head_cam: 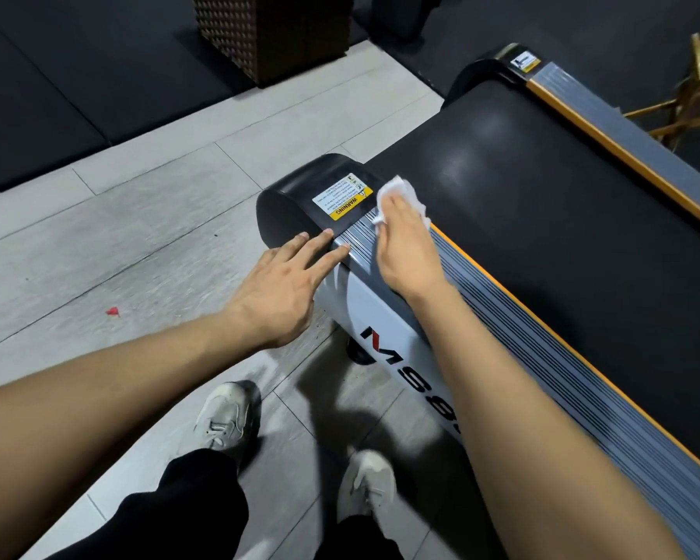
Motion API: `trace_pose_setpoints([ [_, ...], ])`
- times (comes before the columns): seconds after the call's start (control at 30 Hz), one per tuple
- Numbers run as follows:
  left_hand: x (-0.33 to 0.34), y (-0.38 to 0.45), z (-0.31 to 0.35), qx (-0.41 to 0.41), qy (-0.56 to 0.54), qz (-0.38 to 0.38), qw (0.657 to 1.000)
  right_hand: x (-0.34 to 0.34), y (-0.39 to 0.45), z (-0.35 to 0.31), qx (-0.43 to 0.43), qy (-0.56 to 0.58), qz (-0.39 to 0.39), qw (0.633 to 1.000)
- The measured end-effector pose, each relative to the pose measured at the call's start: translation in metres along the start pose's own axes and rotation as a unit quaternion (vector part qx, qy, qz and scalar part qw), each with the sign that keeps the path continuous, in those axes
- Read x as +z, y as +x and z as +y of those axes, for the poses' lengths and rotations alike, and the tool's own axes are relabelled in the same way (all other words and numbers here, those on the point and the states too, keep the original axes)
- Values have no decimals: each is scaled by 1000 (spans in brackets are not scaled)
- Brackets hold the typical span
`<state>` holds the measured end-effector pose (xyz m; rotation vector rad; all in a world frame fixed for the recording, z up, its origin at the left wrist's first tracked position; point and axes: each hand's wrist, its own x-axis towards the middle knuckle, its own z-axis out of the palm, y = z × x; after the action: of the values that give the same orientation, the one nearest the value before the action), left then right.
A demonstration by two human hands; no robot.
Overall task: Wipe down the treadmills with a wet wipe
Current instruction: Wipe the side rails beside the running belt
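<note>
Grey floor tiles [146,204] run under you, bordered by dark mats [37,86] farther off, with a brown woven bin [275,34] standing at the mat's edge. Your right hand [405,244] lies flat on the treadmill [542,244], pressing the wet wipe [401,192] onto the ribbed grey side rail [542,357]; the fingers are stretched forward over the cloth, not curled round it, and white folds show past your fingertips and along the belt side of the hand. Just beyond the wipe, on the black end cap [300,196], sits a yellow-and-white warning label [342,198]. Your left hand [283,284] is open beside the right one, fingers straight, their tips touching the seam where the end cap meets the rail. On the far side of your right hand stretches the black belt [542,220], edged by an orange strip. Below both wrists you see your pale sneakers [227,414] and black trousers; a small red scrap [113,312] lies on the tiles well out from your left hand
</note>
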<state>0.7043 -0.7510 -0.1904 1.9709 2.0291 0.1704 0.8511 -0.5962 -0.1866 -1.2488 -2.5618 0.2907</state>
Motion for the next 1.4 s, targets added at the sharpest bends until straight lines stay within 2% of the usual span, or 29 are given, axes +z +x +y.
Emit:
trace_pose_setpoints([
  [0.2, -1, 0, 5, -11, -32, 8, 999, -11, 22, -12, -51, 29, -42, 997],
  [0.3, -2, 0, 8, -18, -48, 9, 999, -22, 9, -7, -12, 78, -48, 996],
  [0.37, -3, -1, 8, -14, -56, 8, 998, -27, 7, -9, 39, 111, -33, 992],
  [0.47, -4, 0, 2, 4, -59, 7, 998, -28, 23, -15, 62, 156, 29, 985],
  [0.57, -6, 9, -11, 41, -52, 26, 997, -22, 47, -13, 32, 175, 80, 981],
  [0.63, -9, 19, -22, 56, -95, 37, 993, -8, 53, -6, -6, 153, 68, 986],
  [0.7, -16, 30, -32, 46, -166, 78, 982, 5, 49, -2, -53, 108, 1, 993],
  [0.77, -27, 45, -39, 28, -209, 148, 966, 8, 38, 2, -77, 125, -54, 988],
  [0.8, -33, 52, -41, 17, -210, 186, 960, 3, 33, 4, -77, 169, -53, 981],
  [0.87, -46, 68, -41, 26, -190, 223, 956, -10, 25, 13, -44, 245, 11, 968],
  [0.97, -53, 99, -32, 120, -86, 160, 976, -18, 24, 33, 13, 234, 120, 965],
  [1.07, -39, 117, -29, 187, 41, 76, 979, -10, 27, 38, 28, 196, 133, 971],
  [1.2, -26, 104, -36, 145, -10, 48, 988, 1, 27, 34, -52, 115, 111, 986],
  [1.27, -31, 99, -38, 162, -11, 43, 986, 3, 26, 32, -88, 85, 94, 988],
  [1.4, -31, 110, -43, 194, -9, 30, 981, 6, 20, 32, -75, 68, 82, 991],
])
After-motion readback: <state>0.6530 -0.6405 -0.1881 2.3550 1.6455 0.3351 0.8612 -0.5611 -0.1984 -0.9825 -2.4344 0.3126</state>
